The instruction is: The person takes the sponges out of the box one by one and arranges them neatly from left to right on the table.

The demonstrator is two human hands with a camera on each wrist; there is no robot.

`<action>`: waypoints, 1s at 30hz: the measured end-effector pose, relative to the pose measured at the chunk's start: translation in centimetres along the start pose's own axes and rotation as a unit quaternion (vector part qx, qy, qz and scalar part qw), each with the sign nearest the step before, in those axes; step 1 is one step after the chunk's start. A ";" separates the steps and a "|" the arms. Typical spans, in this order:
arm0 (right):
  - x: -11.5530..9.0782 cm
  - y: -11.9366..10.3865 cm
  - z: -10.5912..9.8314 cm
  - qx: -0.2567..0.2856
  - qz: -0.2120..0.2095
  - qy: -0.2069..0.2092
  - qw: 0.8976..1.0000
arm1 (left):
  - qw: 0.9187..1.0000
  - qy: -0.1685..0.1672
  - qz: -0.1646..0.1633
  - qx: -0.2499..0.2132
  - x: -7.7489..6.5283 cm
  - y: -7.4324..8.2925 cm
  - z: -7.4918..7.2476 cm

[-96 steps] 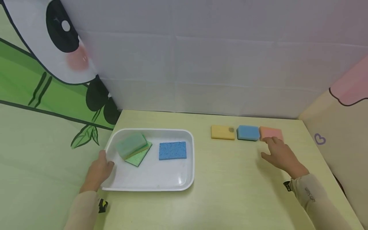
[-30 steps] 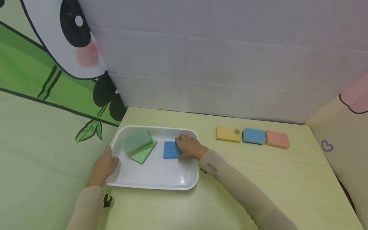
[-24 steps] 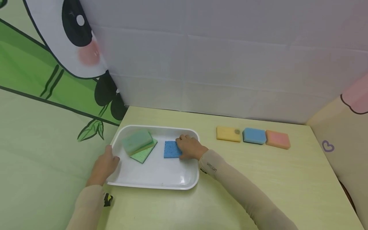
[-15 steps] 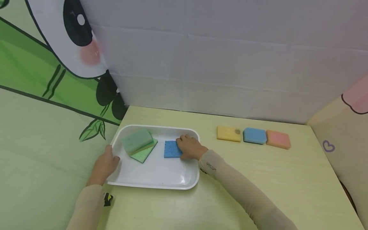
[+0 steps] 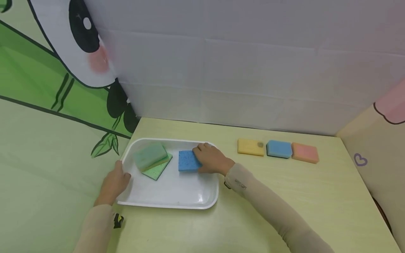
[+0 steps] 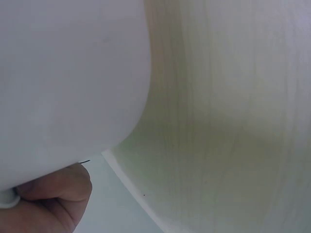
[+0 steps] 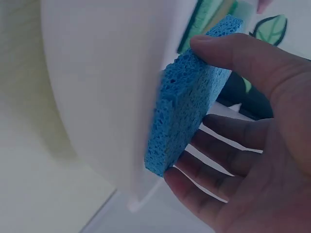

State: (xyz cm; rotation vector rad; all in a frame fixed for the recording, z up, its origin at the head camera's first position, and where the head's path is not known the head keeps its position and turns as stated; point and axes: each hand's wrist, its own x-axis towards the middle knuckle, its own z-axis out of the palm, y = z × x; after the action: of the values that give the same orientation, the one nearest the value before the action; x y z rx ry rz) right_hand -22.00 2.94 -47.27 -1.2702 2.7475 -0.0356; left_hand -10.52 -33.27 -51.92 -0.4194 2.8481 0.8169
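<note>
A white tray (image 5: 171, 193) stands on the table's left side. My left hand (image 5: 114, 181) grips its left rim; in the left wrist view the thumb and fingers of that hand (image 6: 56, 196) curl over the edge. At the tray's right side my right hand (image 5: 212, 159) holds a blue sponge (image 5: 188, 161) by its right end. The right wrist view shows the thumb on one edge of this porous sponge (image 7: 182, 109) and fingertips on the opposite edge. Left of it in the tray, a green-and-yellow sponge (image 5: 150, 156) overlaps a light green sponge (image 5: 156, 172).
Toward the back right of the table (image 5: 246, 211) lie a yellow sponge (image 5: 250, 147) with a dark spot, a blue sponge with a dark underside (image 5: 279, 149) and a pink-orange sponge (image 5: 305, 153). Walls rise behind and at both sides.
My right hand has gone from the pink-orange sponge left to the blue sponge in the tray. In the last half second that sponge has risen slightly with it. My left hand keeps the rim.
</note>
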 end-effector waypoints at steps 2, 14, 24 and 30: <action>-0.7 0.3 -0.7 0.002 -0.001 0.006 1.000 | 1.000 -0.001 -0.004 -0.002 0.0 0.1 0.0; -5.5 3.3 -2.9 0.040 0.002 0.033 0.999 | 1.000 -0.005 -0.008 0.002 -0.1 0.3 -0.3; -8.9 6.5 -2.3 0.061 0.041 0.058 0.996 | 1.000 -0.011 -0.009 0.003 -0.2 0.2 -0.4; -11.5 8.7 -1.4 0.076 0.065 0.061 0.993 | 1.000 -0.017 -0.009 0.005 0.0 0.3 -0.4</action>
State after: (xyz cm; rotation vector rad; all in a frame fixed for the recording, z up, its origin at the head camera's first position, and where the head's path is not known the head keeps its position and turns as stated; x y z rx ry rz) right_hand -21.36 17.27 -45.42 -1.0817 2.8607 -0.3143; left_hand -10.60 -33.22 -51.44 -0.4248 2.8116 0.7985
